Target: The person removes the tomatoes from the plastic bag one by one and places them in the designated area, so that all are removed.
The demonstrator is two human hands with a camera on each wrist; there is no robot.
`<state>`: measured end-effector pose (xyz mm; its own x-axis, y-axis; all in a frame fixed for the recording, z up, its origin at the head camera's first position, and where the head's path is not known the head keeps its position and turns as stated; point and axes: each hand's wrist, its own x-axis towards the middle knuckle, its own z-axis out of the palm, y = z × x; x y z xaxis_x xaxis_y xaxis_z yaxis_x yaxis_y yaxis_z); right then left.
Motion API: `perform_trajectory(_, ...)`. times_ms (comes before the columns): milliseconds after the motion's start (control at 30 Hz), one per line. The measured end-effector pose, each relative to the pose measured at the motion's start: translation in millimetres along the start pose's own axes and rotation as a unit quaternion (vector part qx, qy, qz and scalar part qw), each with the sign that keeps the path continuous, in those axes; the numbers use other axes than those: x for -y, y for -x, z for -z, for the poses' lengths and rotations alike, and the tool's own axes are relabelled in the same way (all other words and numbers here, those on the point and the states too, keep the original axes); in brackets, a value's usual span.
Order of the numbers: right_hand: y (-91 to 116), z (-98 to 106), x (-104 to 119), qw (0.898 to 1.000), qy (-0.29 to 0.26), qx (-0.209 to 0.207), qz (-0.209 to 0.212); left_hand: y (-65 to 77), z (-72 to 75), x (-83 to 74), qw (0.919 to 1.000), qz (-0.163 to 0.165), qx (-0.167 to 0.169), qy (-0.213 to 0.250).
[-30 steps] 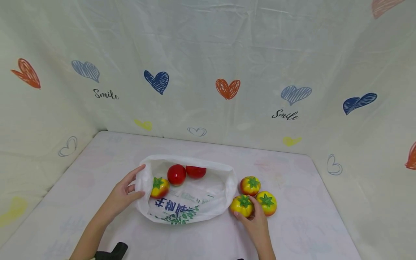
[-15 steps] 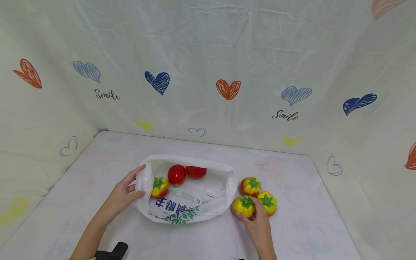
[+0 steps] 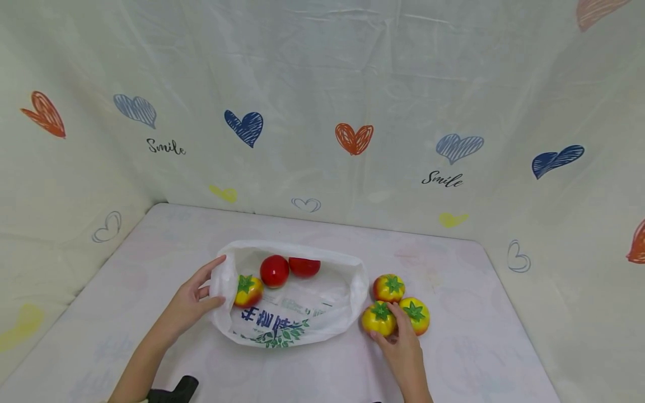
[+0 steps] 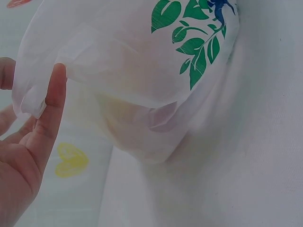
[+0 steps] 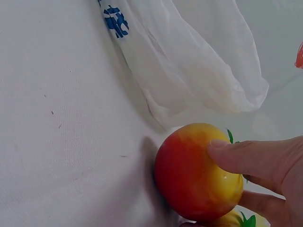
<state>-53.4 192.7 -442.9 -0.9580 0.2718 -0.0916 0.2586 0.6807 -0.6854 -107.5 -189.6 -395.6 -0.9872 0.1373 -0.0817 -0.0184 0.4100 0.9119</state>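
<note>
A white plastic bag (image 3: 262,340) with blue characters and green leaves printed on it lies with its mouth wide apart. My left hand (image 3: 187,305) holds its left rim, the thumb on the near side and fingers behind, as the left wrist view confirms. Inside are a yellow-red tomato (image 3: 248,292) with a green leafy top, a round red fruit (image 3: 274,271) and another red one (image 3: 304,267), partly hidden by the rim. Right of the bag, my right hand (image 3: 403,350) pinches a yellow-red tomato (image 5: 196,172) between thumb and fingers.
Two more yellow-red tomatoes touch or nearly touch the pinched one: a redder tomato (image 3: 388,288) behind it and a yellower tomato (image 3: 415,316) to its right. All rest on a white table (image 3: 468,358) backed by a heart-printed curtain (image 3: 312,73).
My right hand and the tomato it pinches have shifted slightly right, away from the bag. The left hand and the bag stay as they were.
</note>
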Motion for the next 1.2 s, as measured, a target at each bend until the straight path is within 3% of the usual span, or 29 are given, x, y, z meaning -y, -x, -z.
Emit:
perform_trajectory(533, 10, 17, 12, 1.000, -0.002, -0.007, 0.015, 1.2, -0.1, -1.6, 1.0000, -0.001, 0.001, 0.001)
perform_trajectory(833, 13, 26, 22, 1.000, -0.012, 0.005, -0.018, 1.1, 0.6, -1.5, 1.0000, -0.001, 0.000, -0.002)
perform_trajectory(1200, 15, 20, 37, 0.996, -0.087, 0.007, 0.026, 2.6, 0.4, -2.2, 1.0000, -0.006, 0.000, -0.006)
